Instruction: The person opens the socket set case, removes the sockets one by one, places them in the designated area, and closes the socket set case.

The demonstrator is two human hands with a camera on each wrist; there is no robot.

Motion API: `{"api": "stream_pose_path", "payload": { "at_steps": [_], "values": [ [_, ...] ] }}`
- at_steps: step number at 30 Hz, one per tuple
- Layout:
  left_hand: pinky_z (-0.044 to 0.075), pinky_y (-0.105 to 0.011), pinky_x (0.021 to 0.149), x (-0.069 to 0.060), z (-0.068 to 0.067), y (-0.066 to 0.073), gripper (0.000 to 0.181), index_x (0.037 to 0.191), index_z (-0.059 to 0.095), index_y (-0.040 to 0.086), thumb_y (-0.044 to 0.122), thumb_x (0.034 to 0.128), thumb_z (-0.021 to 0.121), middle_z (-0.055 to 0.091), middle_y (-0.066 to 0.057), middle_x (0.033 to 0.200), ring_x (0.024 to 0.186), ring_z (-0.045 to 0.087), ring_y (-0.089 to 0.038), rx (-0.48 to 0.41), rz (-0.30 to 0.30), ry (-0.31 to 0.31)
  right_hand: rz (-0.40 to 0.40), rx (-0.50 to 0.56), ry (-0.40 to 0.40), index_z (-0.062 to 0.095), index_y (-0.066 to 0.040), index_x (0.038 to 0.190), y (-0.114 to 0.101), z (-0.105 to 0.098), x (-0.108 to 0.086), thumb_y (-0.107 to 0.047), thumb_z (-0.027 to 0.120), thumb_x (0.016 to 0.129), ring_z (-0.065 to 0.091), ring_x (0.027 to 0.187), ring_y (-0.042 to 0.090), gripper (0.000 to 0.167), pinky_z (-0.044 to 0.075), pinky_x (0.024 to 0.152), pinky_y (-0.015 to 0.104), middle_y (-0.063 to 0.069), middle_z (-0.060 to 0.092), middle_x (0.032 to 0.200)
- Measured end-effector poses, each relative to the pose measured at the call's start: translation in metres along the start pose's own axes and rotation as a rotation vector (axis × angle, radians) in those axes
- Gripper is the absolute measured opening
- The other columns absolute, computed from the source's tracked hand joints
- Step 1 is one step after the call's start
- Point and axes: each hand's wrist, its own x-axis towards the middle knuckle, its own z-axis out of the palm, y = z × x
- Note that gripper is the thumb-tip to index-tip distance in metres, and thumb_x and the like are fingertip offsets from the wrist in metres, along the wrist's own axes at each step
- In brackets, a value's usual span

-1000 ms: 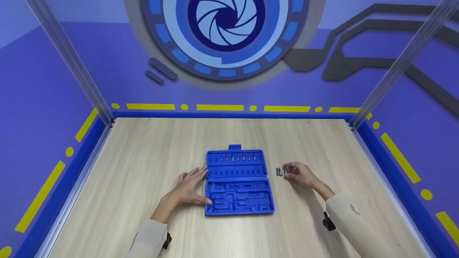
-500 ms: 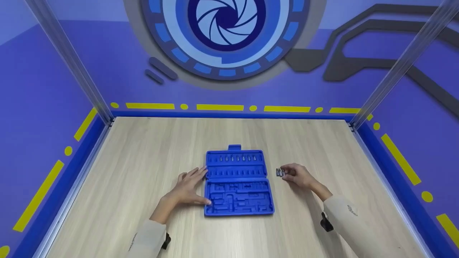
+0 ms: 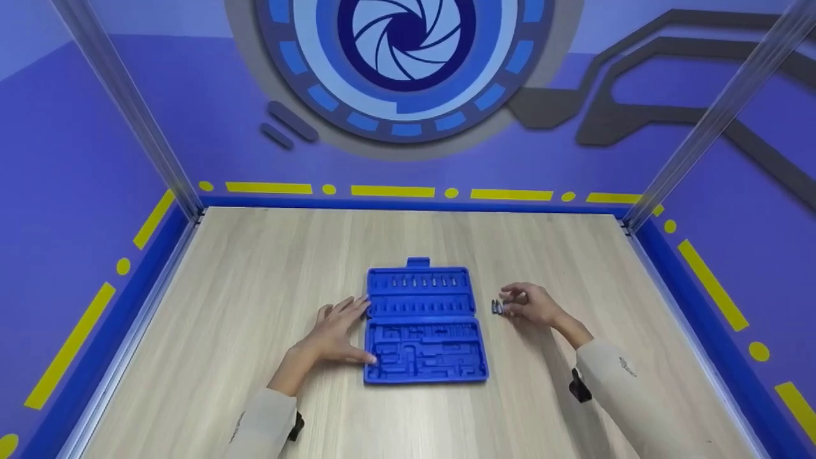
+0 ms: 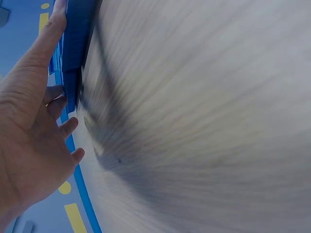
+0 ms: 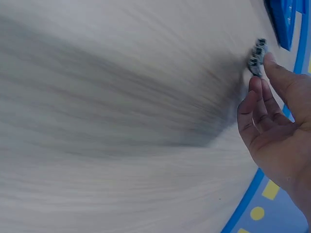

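A blue tool case (image 3: 426, 350) lies unfolded on the table, with a row of small metal bits (image 3: 424, 281) in its far half. My left hand (image 3: 333, 335) rests against the case's left side, fingers spread along the edge and thumb on the near rim. In the left wrist view, the left thumb (image 4: 54, 29) lies along the blue edge. To the right of the case, a few loose metal bits (image 3: 496, 307) stand close together. My right hand (image 3: 535, 307) is at them, thumb beside the bits (image 5: 257, 57) and fingertips apart from the thumb. The fingers partly hide the rightmost bit.
The wood-grain table (image 3: 287, 248) runs to blue walls at the back and both sides. A metal post (image 3: 150, 127) rises at the back left corner and another metal post (image 3: 695, 146) at the back right.
My right hand moved slightly left toward the bits, then its fingertips rose and spread from the thumb. The rightmost bit now stands closer to the others. My left hand and the case stay put.
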Motion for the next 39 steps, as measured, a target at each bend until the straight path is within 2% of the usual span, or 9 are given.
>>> {"api": "stream_pose_path", "payload": {
  "at_steps": [6, 9, 12, 18, 21, 26, 29, 39],
  "values": [
    [0.012, -0.074, 0.12, 0.0, -0.002, -0.001, 0.123, 0.16, 0.032, 0.006, 0.061, 0.0656, 0.089, 0.028, -0.014, 0.169, 0.155, 0.021, -0.045, 0.017, 0.006, 0.008, -0.009, 0.011, -0.006, 0.062, 0.016, 0.123, -0.016, -0.007, 0.02, 0.002, 0.065, 0.095, 0.07, 0.083, 0.038, 0.031, 0.054, 0.068, 0.024, 0.028, 0.068, 0.099],
    [0.013, -0.075, 0.119, 0.0, -0.002, -0.002, 0.123, 0.16, 0.032, 0.006, 0.061, 0.0656, 0.089, 0.027, -0.015, 0.169, 0.155, 0.022, -0.046, 0.017, 0.011, 0.011, -0.022, 0.028, -0.044, 0.061, 0.016, 0.124, -0.026, -0.004, 0.031, 0.002, 0.064, 0.096, 0.071, 0.083, 0.041, 0.032, 0.059, 0.069, 0.032, 0.029, 0.068, 0.099],
    [0.012, -0.076, 0.119, -0.001, -0.002, -0.004, 0.123, 0.16, 0.032, 0.007, 0.061, 0.0655, 0.089, 0.028, -0.015, 0.169, 0.155, 0.022, -0.046, 0.007, 0.011, 0.017, -0.041, 0.029, -0.075, 0.062, 0.016, 0.124, -0.036, 0.003, 0.042, 0.001, 0.065, 0.096, 0.072, 0.083, 0.042, 0.032, 0.06, 0.069, 0.035, 0.029, 0.069, 0.1],
    [0.011, -0.077, 0.118, -0.004, -0.002, -0.009, 0.119, 0.159, 0.034, 0.006, 0.059, 0.0675, 0.089, 0.03, -0.014, 0.168, 0.154, 0.025, -0.046, -0.002, 0.045, 0.049, -0.091, 0.016, -0.093, 0.066, 0.012, 0.122, -0.059, 0.022, 0.063, -0.009, 0.069, 0.096, 0.069, 0.085, 0.027, 0.033, 0.053, 0.071, 0.022, 0.025, 0.071, 0.102],
    [0.01, -0.077, 0.118, -0.006, 0.0, -0.011, 0.116, 0.159, 0.035, 0.007, 0.06, 0.0698, 0.087, 0.03, -0.014, 0.168, 0.154, 0.024, -0.046, 0.011, 0.058, 0.057, -0.089, 0.076, -0.084, 0.066, 0.011, 0.123, -0.068, 0.032, 0.073, -0.01, 0.069, 0.097, 0.067, 0.085, 0.027, 0.035, 0.052, 0.07, 0.022, 0.025, 0.071, 0.103],
    [0.009, -0.077, 0.118, -0.006, 0.004, -0.009, 0.115, 0.158, 0.036, 0.008, 0.062, 0.0701, 0.086, 0.03, -0.012, 0.168, 0.155, 0.023, -0.045, 0.007, 0.065, 0.062, -0.031, 0.203, -0.059, 0.063, 0.01, 0.129, -0.075, 0.051, 0.084, -0.012, 0.067, 0.099, 0.069, 0.089, 0.041, 0.037, 0.059, 0.069, 0.039, 0.027, 0.07, 0.105],
    [0.01, -0.077, 0.118, -0.004, 0.005, -0.007, 0.115, 0.157, 0.038, 0.006, 0.061, 0.0686, 0.087, 0.032, -0.014, 0.167, 0.154, 0.023, -0.046, 0.006, 0.073, 0.069, -0.011, 0.243, -0.066, 0.061, 0.01, 0.131, -0.08, 0.063, 0.09, -0.012, 0.065, 0.1, 0.069, 0.092, 0.044, 0.039, 0.061, 0.072, 0.047, 0.027, 0.07, 0.106],
    [0.011, -0.077, 0.118, -0.003, 0.003, -0.007, 0.116, 0.158, 0.036, 0.005, 0.059, 0.0684, 0.088, 0.031, -0.015, 0.167, 0.154, 0.023, -0.047, -0.002, 0.061, 0.054, 0.02, 0.271, -0.097, 0.061, 0.007, 0.134, -0.113, 0.105, 0.117, -0.011, 0.061, 0.102, 0.068, 0.082, 0.022, 0.037, 0.06, 0.068, 0.032, 0.024, 0.071, 0.104]
  ]
}}
